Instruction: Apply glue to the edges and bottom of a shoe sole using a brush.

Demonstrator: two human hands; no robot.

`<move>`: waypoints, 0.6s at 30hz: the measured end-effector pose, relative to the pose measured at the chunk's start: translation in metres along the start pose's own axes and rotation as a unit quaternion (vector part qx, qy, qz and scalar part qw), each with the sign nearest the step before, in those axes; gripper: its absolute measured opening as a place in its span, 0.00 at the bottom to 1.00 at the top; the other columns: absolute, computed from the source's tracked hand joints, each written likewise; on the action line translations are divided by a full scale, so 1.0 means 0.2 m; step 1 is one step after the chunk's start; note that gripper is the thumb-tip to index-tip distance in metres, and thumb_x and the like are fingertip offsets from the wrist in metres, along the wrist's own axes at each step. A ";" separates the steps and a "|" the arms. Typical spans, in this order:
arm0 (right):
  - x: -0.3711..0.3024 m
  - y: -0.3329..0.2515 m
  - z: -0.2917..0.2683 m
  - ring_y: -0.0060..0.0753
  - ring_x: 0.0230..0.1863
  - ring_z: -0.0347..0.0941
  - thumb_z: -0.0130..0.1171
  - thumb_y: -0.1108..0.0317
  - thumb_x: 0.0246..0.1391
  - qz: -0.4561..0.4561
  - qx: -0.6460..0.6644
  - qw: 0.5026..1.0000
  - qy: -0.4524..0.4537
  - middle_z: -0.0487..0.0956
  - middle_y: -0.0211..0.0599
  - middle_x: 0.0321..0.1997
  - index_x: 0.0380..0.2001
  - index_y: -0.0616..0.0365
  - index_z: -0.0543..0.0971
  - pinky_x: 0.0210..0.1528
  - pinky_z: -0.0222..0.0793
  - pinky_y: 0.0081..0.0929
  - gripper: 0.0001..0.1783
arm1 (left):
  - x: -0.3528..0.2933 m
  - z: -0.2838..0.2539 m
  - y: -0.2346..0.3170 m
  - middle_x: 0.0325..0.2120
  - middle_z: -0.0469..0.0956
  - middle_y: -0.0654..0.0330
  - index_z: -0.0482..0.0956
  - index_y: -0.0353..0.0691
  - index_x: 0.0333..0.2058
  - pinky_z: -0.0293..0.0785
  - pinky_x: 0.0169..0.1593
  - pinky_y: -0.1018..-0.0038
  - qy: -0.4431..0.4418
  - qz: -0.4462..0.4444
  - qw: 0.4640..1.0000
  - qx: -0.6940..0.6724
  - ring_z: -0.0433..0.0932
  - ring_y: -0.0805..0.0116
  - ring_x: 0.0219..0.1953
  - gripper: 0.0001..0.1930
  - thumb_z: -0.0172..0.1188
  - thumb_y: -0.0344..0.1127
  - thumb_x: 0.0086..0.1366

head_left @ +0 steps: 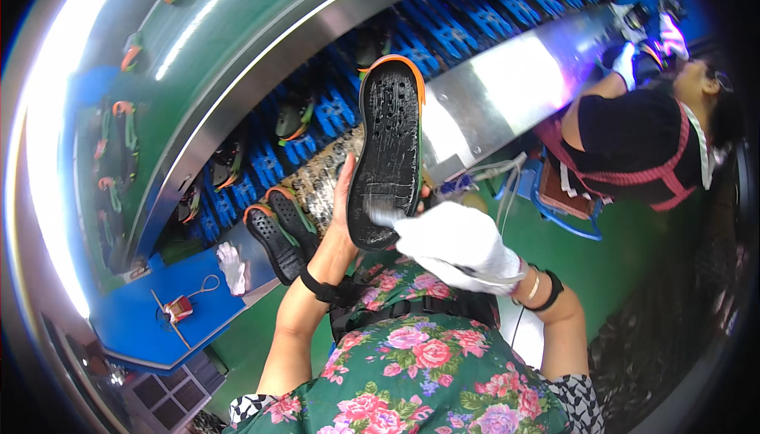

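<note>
My bare left hand (346,197) grips a black shoe sole (384,149) from below, thumb on its left side and fingertips showing at the right. The sole's inner face is up, with small holes toward the far end and an orange and green rim; a wet-looking sheen lies on it. My right hand (455,244), in a white glove, is closed on what looks like a brush (385,217). Its pale tip, smeared by motion, touches the sole near the heel; the handle is hidden by the glove.
Two more soles (273,240) lie to the left, near a blue table (198,307) with a white glove (232,266) and a small red box (179,307). Ahead runs a conveyor (451,34) with blue racks carrying shoes. At the right a co-worker (633,133) sits working in gloves.
</note>
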State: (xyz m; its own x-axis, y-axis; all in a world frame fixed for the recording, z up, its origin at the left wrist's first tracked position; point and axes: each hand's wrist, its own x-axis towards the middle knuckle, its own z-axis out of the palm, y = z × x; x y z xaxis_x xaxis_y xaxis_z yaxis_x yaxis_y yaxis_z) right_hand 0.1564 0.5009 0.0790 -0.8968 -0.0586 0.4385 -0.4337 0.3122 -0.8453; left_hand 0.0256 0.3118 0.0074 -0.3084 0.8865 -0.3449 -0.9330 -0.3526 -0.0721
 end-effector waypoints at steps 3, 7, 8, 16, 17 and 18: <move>0.03 -0.03 -0.07 0.38 0.38 0.85 0.72 0.80 0.48 0.083 0.225 0.970 0.043 0.88 0.44 0.38 0.35 0.60 0.89 0.46 0.80 0.34 0.09 | -0.04 0.05 0.05 0.67 0.64 0.35 0.57 0.38 0.73 0.77 0.57 0.37 -0.052 0.058 0.996 0.048 0.73 0.28 0.60 0.50 0.47 0.75 0.67; -0.02 -0.02 -0.13 0.42 0.41 0.85 0.68 0.86 0.44 0.244 0.293 0.894 0.237 0.86 0.49 0.35 0.27 0.66 0.85 0.46 0.80 0.33 0.06 | -0.20 0.21 0.17 0.69 0.58 0.36 0.50 0.36 0.74 0.79 0.59 0.42 -0.152 0.171 0.946 0.229 0.72 0.31 0.61 0.65 0.70 0.74 0.50; -0.03 -0.01 -0.12 0.40 0.41 0.84 0.66 0.86 0.44 0.232 0.312 0.883 0.261 0.86 0.50 0.37 0.29 0.67 0.85 0.45 0.80 0.32 0.07 | -0.22 0.27 0.23 0.69 0.56 0.35 0.47 0.36 0.74 0.81 0.58 0.43 -0.218 0.174 0.928 0.246 0.72 0.31 0.61 0.67 0.71 0.74 0.50; -0.08 0.22 0.10 0.32 0.45 0.83 0.65 0.85 0.51 0.293 0.372 0.854 0.215 0.87 0.48 0.46 0.42 0.70 0.86 0.52 0.79 0.27 0.13 | -0.20 0.63 1.02 0.72 0.46 0.34 0.40 0.29 0.73 0.64 0.71 0.42 -0.259 0.328 0.908 0.032 0.49 0.33 0.73 0.65 0.72 0.64 0.56; -0.08 0.23 0.11 0.30 0.45 0.83 0.66 0.83 0.51 0.302 0.349 0.863 0.204 0.87 0.46 0.45 0.43 0.69 0.86 0.52 0.78 0.27 0.14 | -0.16 0.67 1.05 0.72 0.46 0.35 0.38 0.28 0.74 0.57 0.74 0.42 -0.221 0.380 0.897 -0.040 0.45 0.34 0.75 0.64 0.68 0.66 0.59; -0.09 0.24 0.12 0.29 0.44 0.83 0.66 0.83 0.51 0.308 0.351 0.860 0.205 0.88 0.44 0.45 0.43 0.69 0.86 0.52 0.78 0.27 0.14 | -0.14 0.68 1.04 0.74 0.42 0.36 0.33 0.29 0.74 0.51 0.77 0.44 -0.184 0.411 0.887 -0.099 0.45 0.35 0.75 0.63 0.56 0.73 0.63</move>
State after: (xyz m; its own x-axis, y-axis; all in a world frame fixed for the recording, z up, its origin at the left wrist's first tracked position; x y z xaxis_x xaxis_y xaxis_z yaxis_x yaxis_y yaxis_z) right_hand 0.1494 0.4936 0.0236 -0.9317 0.2962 -0.2101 0.0387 -0.4942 -0.8685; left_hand -0.1843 0.2553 0.1289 -0.9437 0.3294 -0.0302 -0.3241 -0.9391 -0.1139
